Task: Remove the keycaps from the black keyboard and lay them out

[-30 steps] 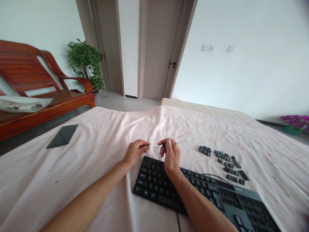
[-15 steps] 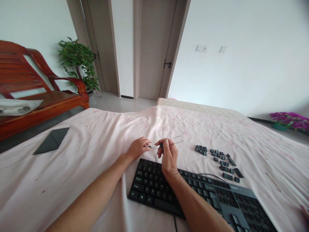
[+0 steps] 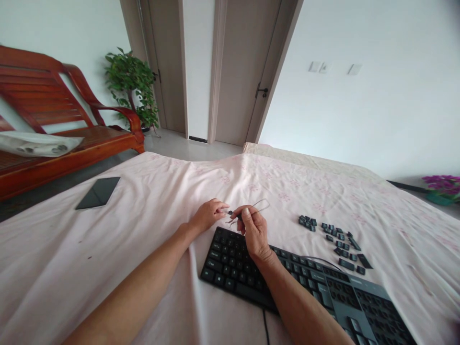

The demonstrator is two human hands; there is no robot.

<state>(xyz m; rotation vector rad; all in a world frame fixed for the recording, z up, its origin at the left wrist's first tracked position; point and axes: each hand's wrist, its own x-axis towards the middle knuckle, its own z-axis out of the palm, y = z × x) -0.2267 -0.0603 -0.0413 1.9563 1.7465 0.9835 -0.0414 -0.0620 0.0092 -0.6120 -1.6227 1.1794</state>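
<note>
My right hand grips a wire keycap puller by its dark handle; a thin wire loop sticks out to the right and bent wire ends point left. Just beyond my left hand, a small black keycap sits at the tips of its pinched fingers, near the puller's ends. Below both hands lies a black keyboard, its left rows still capped and its right-hand blocks showing bare sockets. My right forearm crosses over it and hides part of the keys.
Several loose keycaps are scattered behind the keyboard. A cotton swab lies at the right. At the left is a dark tablet on the pink cloth. A wooden bench stands beyond.
The view has swung slightly left, so the scene sits further right. My hands stay close together, and the keycap shows more clearly at my left fingertips while the puller has turned a little.
</note>
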